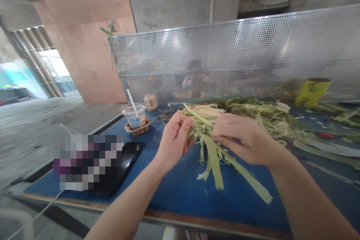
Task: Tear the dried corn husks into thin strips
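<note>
Flat pale-green plant strips (215, 165) fan out below and between my two hands, their loose ends hanging toward me over the blue table. My left hand (174, 135) is closed in a pinch at the left end of the strips, thumb pressed to the fingers. Beside it, my right hand (240, 135) is closed on the strips with its fingers curled over. One strip (198, 114) slants up between the hands. Thin curly shreds (201, 153) dangle under them. Just behind lies a bundle of yellowish strips (206, 109), partly hidden by my hands.
A lidded cup with a straw (136, 118) sits in a cardboard holder (137, 129), near a small jar (151, 102). A black tray (120, 170) lies at left, partly blurred out. Loose leaves (253, 110) and a yellow roll (312, 93) are at right. A perforated metal screen (225, 60) stands behind.
</note>
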A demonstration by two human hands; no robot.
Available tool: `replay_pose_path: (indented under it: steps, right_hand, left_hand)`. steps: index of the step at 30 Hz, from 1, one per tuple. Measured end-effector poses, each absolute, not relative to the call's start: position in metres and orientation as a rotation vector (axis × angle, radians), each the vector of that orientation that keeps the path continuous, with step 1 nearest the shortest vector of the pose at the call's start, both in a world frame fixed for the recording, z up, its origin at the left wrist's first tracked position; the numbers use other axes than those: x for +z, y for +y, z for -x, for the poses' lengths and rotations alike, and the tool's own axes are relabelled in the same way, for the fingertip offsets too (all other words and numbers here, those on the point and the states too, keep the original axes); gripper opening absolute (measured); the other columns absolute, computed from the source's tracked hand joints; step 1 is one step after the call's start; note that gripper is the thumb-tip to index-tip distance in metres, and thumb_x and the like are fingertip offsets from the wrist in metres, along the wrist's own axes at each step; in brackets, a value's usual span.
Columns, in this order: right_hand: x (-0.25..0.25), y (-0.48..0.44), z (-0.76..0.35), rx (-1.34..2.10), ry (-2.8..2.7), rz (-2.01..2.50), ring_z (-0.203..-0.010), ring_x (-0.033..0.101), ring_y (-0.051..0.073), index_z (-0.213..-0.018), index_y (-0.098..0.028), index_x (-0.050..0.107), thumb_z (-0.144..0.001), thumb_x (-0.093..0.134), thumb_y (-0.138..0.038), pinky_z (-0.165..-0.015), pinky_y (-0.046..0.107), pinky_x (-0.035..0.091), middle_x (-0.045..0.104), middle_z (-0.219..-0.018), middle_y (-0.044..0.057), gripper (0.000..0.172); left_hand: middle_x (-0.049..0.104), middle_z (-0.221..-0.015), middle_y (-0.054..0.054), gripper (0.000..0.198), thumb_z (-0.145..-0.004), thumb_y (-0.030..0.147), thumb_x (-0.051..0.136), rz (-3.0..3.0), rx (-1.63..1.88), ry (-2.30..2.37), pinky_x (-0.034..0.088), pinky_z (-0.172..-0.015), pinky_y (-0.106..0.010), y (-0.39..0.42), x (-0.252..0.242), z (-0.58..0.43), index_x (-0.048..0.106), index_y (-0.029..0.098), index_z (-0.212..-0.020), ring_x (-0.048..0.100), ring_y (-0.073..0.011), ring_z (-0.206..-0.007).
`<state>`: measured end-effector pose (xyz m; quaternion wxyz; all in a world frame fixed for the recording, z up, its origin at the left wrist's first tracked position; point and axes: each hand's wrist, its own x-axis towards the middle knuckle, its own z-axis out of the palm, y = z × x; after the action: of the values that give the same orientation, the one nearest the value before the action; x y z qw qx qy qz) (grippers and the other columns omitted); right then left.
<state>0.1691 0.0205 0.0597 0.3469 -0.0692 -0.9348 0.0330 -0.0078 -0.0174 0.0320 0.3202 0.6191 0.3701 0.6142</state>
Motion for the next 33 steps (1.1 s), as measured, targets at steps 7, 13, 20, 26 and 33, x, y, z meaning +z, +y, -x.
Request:
replay_pose_path:
  steps: [7,13,20,26,33]
  right_hand:
    - [0.044,0.031,-0.150,1.039,-2.146,0.329,-0.094,0.056,0.015,-0.115,-0.022,0.044,-0.086,0.037,-0.039,-0.077,0.029,0.046,0.054,-0.113,0.008,0.034]
    - [0.041,0.033,-0.146,1.547,-2.016,0.512,-0.070,0.062,0.013,-0.119,-0.019,0.038,-0.077,0.057,-0.028,-0.065,0.027,0.050,0.061,-0.079,0.003,0.047]
    - [0.042,0.038,-0.151,1.596,-2.010,0.560,-0.060,0.060,0.012,-0.122,-0.020,0.033,-0.075,0.056,-0.016,-0.057,0.025,0.048,0.061,-0.067,-0.002,0.052]
    - [0.039,0.043,-0.163,1.575,-1.990,0.609,-0.044,0.050,0.007,-0.122,-0.020,0.031,-0.075,0.057,-0.018,-0.048,0.023,0.042,0.057,-0.062,-0.005,0.054]
    - [0.029,0.046,-0.173,1.550,-2.004,0.657,-0.044,0.042,0.004,-0.118,-0.020,0.036,-0.074,0.060,-0.019,-0.045,0.021,0.035,0.055,-0.063,-0.004,0.050]
  left_hand:
    - [0.036,-0.030,0.012,0.024,-0.083,0.034,0.043,-1.666,1.712,1.099,0.026,-0.031,-0.018,-0.008,0.032,0.013,0.034,0.022,-0.065,0.033,-0.0049,-0.025]
    - [0.037,-0.033,0.011,0.022,-0.084,0.038,0.038,-1.698,1.669,1.051,0.036,-0.037,-0.019,-0.003,0.030,0.020,0.037,0.021,-0.071,0.041,-0.0065,-0.030]
    - [0.062,-0.081,-0.005,0.046,-0.069,0.030,0.062,-1.668,1.445,0.842,0.047,-0.048,-0.022,-0.003,0.036,0.027,0.040,0.017,-0.106,0.056,-0.0104,-0.059]
    - [0.063,-0.077,-0.004,0.065,-0.063,0.017,0.066,-1.583,1.370,0.848,0.050,-0.044,-0.022,0.003,0.030,0.023,0.035,0.016,-0.120,0.060,-0.0142,-0.060]
    - [0.065,-0.080,-0.004,0.079,-0.059,0.011,0.068,-1.508,1.329,0.806,0.050,-0.042,-0.021,0.003,0.027,0.013,0.029,0.016,-0.128,0.059,-0.0103,-0.051]
